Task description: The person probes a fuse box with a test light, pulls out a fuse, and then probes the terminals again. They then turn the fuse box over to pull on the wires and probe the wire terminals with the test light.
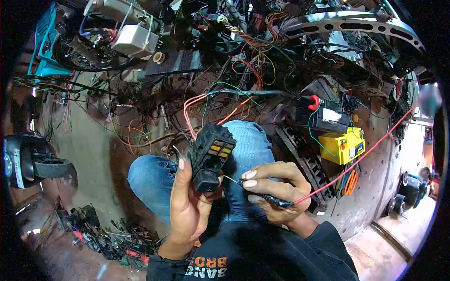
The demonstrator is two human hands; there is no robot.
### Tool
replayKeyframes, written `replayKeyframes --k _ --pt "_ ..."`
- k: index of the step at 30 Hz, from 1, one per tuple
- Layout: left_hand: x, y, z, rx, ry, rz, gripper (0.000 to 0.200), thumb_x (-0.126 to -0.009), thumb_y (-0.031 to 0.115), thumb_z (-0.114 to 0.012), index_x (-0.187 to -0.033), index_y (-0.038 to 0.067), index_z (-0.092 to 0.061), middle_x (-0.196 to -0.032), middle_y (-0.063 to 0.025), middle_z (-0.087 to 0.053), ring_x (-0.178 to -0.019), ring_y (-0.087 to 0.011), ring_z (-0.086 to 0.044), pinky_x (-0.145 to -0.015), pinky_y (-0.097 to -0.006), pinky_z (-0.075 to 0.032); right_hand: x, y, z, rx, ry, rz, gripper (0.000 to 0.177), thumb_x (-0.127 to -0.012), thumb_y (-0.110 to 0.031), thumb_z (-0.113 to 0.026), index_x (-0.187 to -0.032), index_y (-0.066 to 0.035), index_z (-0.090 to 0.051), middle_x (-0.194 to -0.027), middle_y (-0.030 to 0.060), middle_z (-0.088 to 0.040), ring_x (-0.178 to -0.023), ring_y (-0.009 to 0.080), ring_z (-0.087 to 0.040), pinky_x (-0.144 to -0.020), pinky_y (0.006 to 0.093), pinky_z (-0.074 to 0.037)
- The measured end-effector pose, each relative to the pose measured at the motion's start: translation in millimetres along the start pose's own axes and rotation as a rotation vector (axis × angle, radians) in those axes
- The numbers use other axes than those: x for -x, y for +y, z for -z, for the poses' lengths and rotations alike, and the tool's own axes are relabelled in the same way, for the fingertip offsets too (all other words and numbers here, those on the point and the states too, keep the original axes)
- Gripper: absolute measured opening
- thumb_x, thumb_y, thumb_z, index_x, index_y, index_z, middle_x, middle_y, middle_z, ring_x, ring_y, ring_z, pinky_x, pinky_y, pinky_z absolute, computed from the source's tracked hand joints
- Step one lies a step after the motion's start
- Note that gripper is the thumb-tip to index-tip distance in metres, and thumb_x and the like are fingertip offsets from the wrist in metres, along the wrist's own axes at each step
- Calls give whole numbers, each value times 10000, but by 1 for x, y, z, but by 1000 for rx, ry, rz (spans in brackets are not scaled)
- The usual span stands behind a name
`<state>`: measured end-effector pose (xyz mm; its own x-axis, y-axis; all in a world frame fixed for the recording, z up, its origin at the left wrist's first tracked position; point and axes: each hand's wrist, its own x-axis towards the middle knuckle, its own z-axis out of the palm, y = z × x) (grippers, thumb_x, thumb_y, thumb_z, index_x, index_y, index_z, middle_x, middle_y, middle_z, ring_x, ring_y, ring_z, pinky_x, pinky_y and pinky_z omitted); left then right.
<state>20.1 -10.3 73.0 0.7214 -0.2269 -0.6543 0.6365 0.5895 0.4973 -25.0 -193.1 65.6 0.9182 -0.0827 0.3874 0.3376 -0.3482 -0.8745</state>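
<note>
Nearest the camera: left hand (pixel 187 206) closed around the lower end of a black fuse block (pixel 210 154), thumb laid up its left side. The block stands roughly upright, long axis tilted slightly right, amber fuses facing the lens. Right hand (pixel 276 192) pinches a thin probe (pixel 240 181) between thumb and bent fingers, wrist low. The block lies directly left of this hand. The probe's axis runs nearly level, its bare metal tip pointing left at the block's lower right edge and just beside it; contact cannot be told. A red lead (pixel 365 152) trails right from the probe. Behind the hands: knees (pixel 154 173) in blue jeans. Farther: yellow battery (pixel 343 146), black battery (pixel 328 117), then a wiring harness (pixel 243 42).
</note>
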Motion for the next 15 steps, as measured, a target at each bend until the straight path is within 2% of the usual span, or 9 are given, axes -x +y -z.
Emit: replayKeyframes --k 2,6,9,12,15 --pt "1 1 0 10 -23 12 480 -1090 459 -463 -1295 43 -585 -1033 -80 -705 -836 -116 -672 -683 -248 -553 -4 -2 0 -12 5 32 458 -715 -50 -880 -1152 -125 -764 -1062 74 -725 -921 218 -725 -769 320 -590" --pt "3 -4 0 -30 19 14 494 -1050 521 -509 -1265 97 -641 -1059 -70 -743 -859 -162 -709 -754 -327 -574 -13 -6 3 62 -18 57 463 -715 -52 -878 -1156 -127 -761 -1059 71 -729 -913 215 -725 -761 320 -588" --pt "4 -4 -5 -32 30 25 498 -1056 515 -497 -1279 92 -637 -1073 -73 -745 -887 -168 -715 -777 -339 -583 -14 -5 1 76 -13 55 310 -776 -39 -840 -1077 -70 -774 -1068 86 -694 -920 246 -701 -778 343 -562" --pt "4 -2 -5 -24 -10 41 511 -1069 504 -487 -1309 61 -575 -1068 -54 -696 -886 -110 -675 -700 -244 -550 -15 -4 2 98 -10 55 314 -771 -68 -854 -1076 -68 -777 -1067 87 -691 -932 243 -697 -798 345 -560" --pt "3 0 -5 -3 -50 47 515 -1067 511 -488 -1309 64 -571 -1057 -52 -691 -881 -112 -669 -691 -235 -533 -15 -4 1 102 -4 45 322 -774 -82 -857 -1086 -74 -778 -1065 81 -692 -938 238 -693 -812 341 -556"
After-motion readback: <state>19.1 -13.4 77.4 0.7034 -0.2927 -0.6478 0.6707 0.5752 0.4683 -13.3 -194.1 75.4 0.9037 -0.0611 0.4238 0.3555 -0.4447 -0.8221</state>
